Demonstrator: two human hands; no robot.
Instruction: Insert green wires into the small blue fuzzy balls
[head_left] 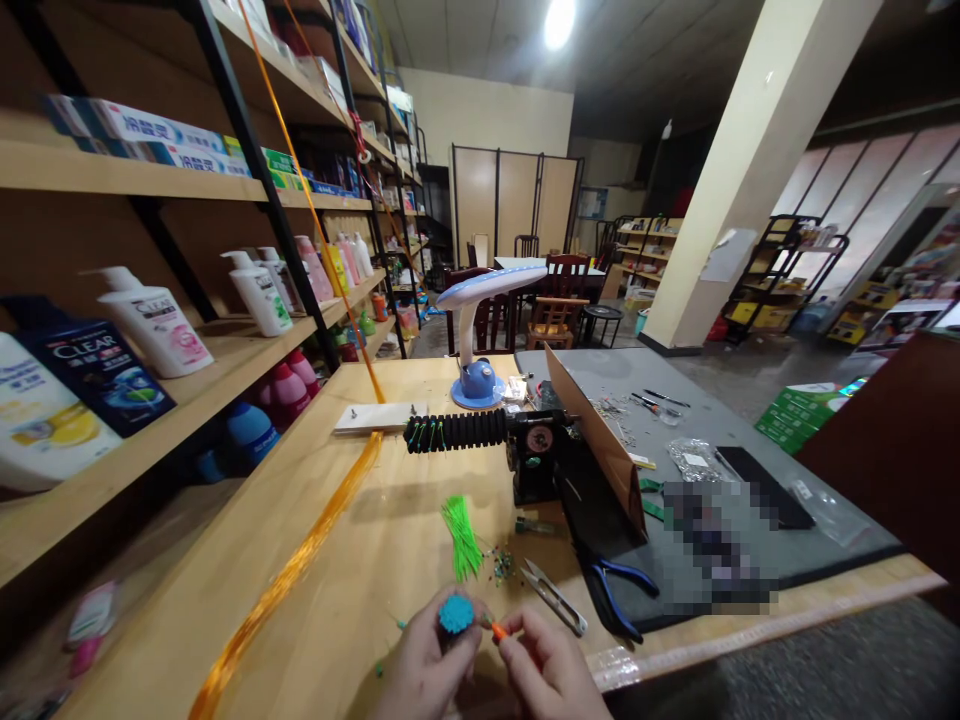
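1. The left hand [429,655] is curled closed around a blue piece [457,613], whose ribbed round top faces up between thumb and fingers.
2. The right hand [546,665] pinches a small orange piece [499,631] between thumb and fingertips, with hardly any gap (it is too small to make out fully).
3. Both pieces are held close together, just above the near edge of the table [315,645], the orange one to the right of the blue.
4. Just beyond the hands lie a bundle of green sticks [461,538] and, beside it, a scatter of beads [502,568].
5. Snips [577,622] lie right of the beads; farther right, blue-handled pliers [634,574] rest with their handles spread at the edge of the grey mat [679,375].
6. Behind the sticks stands a black machine [535,460], its ridged rod [459,431] pointing left towards a white plate [360,420].
7. Orange thread [300,572] trails across the table's left part; a lamp [477,384] stands behind the rod.
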